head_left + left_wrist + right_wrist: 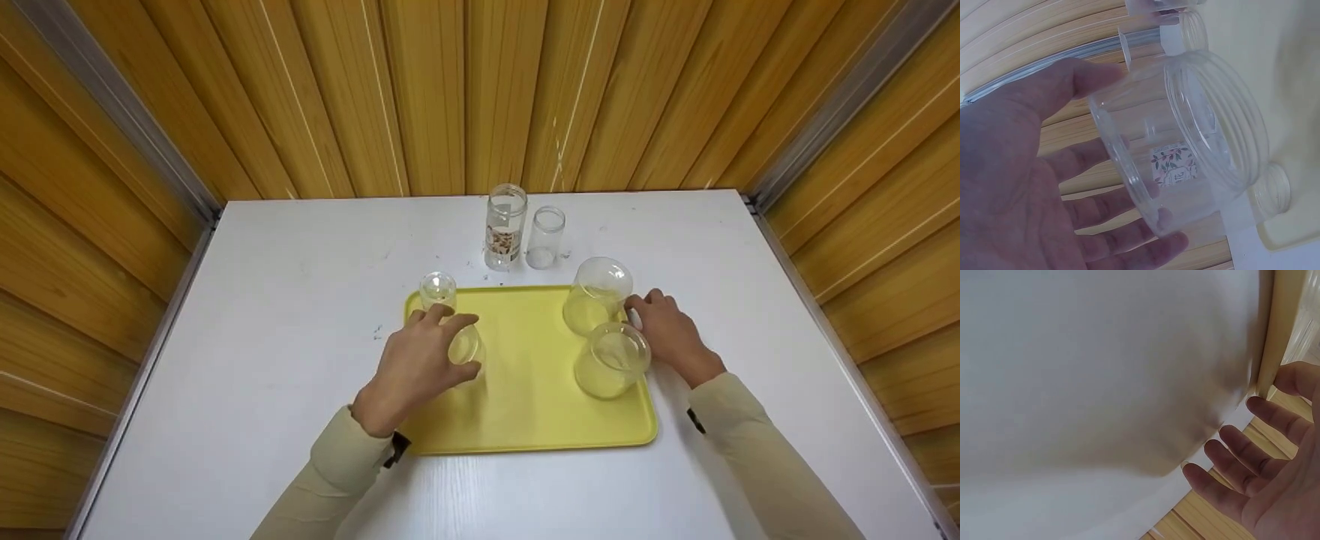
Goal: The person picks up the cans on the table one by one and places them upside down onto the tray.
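At the left of the yellow tray (525, 420), the left hand (416, 360) curls round a clear jar (466, 346), the right hand (670, 330) stays-free and relaxed beside the opposite rim, and with three more jars (609, 367) aboard and two others (545, 244) behind on the bench (300, 300), work seems unfinished.

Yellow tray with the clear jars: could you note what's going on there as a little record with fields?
base: yellow tray on white table
on its right side: far wide jar, near wide jar
at its far left corner: small jar
behind it: tall patterned jar, shorter jar
left hand: curved around a clear jar
right hand: at the tray's right edge, fingers loosely bent
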Available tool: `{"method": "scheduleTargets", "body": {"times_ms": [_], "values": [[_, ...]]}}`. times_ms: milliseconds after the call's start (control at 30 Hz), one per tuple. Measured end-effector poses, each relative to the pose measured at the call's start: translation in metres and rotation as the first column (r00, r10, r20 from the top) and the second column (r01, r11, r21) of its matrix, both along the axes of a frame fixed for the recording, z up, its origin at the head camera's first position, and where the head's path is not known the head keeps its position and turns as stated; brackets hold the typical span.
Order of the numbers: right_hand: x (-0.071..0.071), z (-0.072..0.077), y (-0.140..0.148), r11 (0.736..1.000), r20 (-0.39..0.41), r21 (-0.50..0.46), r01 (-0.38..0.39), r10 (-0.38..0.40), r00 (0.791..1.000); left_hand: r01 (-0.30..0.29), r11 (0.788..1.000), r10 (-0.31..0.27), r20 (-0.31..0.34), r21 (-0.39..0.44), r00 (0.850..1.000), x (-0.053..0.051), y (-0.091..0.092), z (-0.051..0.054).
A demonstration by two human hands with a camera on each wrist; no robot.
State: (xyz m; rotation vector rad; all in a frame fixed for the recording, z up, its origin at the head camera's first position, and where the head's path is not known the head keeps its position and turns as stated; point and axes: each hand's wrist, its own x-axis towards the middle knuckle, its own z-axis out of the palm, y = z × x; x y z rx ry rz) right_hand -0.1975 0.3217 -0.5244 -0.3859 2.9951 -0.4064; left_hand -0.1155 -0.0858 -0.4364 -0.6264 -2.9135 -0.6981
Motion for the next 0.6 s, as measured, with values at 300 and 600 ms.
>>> {"method": "scheduleTargets", "body": {"times_ms": [300, 600], "values": [[0.0, -0.001, 0.002, 1.0, -0.013, -0.002, -0.011, 0.011, 1.0, -0.012, 0.999, 0.012, 0.008, -0.048, 1.0, 0.001, 0.0, -0.005], [0.002, -0.002, 0.003, 1.0, -0.031, -0.001, -0.017, 0.017, 0.999, -0.007, 0.998, 0.008, 0.018, -0.058, 1.0, 0.002, -0.001, -0.013]]}}
